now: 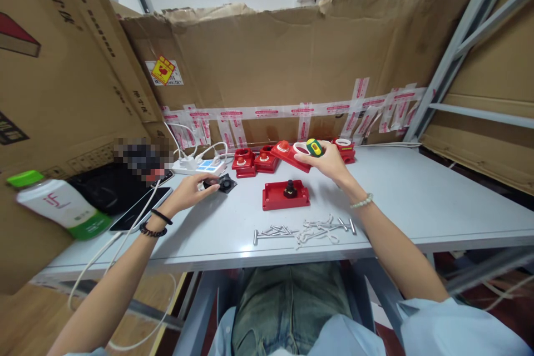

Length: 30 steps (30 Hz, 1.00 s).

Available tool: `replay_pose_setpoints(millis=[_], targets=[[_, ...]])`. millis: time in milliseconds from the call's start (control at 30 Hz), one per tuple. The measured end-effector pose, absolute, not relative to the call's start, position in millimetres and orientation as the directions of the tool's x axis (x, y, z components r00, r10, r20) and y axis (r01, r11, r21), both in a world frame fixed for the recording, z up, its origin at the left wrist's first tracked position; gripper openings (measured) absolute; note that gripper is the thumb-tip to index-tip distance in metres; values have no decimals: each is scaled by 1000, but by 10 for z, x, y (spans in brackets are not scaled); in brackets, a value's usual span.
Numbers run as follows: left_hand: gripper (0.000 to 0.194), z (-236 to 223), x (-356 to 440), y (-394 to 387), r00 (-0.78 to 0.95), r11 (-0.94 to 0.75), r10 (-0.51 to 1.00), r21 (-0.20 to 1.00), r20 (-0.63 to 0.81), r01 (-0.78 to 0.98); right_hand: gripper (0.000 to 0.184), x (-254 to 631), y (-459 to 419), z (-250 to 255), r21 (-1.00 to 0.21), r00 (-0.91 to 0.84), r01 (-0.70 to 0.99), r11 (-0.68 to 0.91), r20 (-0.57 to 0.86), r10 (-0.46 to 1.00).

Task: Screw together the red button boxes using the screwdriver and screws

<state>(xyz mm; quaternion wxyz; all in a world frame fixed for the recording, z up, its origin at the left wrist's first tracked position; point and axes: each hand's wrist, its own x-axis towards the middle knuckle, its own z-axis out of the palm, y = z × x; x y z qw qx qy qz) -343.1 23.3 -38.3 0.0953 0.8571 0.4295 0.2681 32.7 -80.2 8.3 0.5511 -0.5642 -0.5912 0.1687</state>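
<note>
On the left, my left hand (196,192) has its fingers closed at the edge of a small black part with a round centre (226,182). My right hand (327,164) holds a short green-and-yellow tool handle (314,148), seen nearly end-on. Its fingertips reach a tilted red cover (283,150) beside a white ring (301,148); whether they grip the cover I cannot tell. Between my hands lies a red rectangular housing (273,197), with a black threaded fitting (290,189) standing upright in it.
Red housings (244,164) line the back. Several screws (279,231), T-shaped metal pieces (255,237) and a white cord (321,233) lie near the front edge. A power strip (198,166), phone (142,209) and bottle (62,206) are left. Cardboard (271,61) walls the back.
</note>
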Motion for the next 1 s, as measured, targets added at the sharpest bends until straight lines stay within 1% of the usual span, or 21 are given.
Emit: replay_pose_setpoints(millis=[133,233,367,433,500,600,667,733,867,900,933,967,1000], targets=[[57,-406,-3311,355,479,-627,775,411,413,662,54,326,-797,81,-825,245,472,311,461,853],[60,-426,-3267,413,459,-624,777,431,431,652,54,321,-795,85,-824,253,479,303,460,851],[60,-435,-3375,349,433,-611,779,392,454,688,53,316,-788,80,-819,247,482,312,469,848],[57,-459,-3480,292,456,-614,778,368,432,699,53,314,-784,74,-811,240,488,324,481,843],[55,-503,-3583,251,478,-602,792,356,380,714,53,313,-782,72,-809,241,491,322,482,843],[52,-572,-3670,226,494,-574,818,362,294,735,52,310,-789,79,-814,245,490,313,473,846],[53,-577,-3640,204,498,-575,818,377,287,726,50,301,-797,85,-808,237,495,319,479,845],[51,-526,-3507,145,496,-603,797,391,345,696,49,281,-809,88,-800,215,501,329,484,848],[41,-260,-2937,-105,498,-739,663,382,559,555,49,206,-836,70,-764,120,526,374,502,857],[40,-177,-2759,-176,489,-790,594,349,639,504,49,185,-845,63,-740,85,542,399,521,850],[42,-98,-2583,-239,511,-841,518,298,686,453,49,165,-855,55,-710,48,560,426,541,840],[45,-27,-2417,-291,549,-884,441,240,710,401,49,147,-865,47,-681,12,576,453,561,828],[49,29,-2269,-326,601,-917,376,188,705,353,51,132,-875,40,-655,-20,584,480,579,815]])
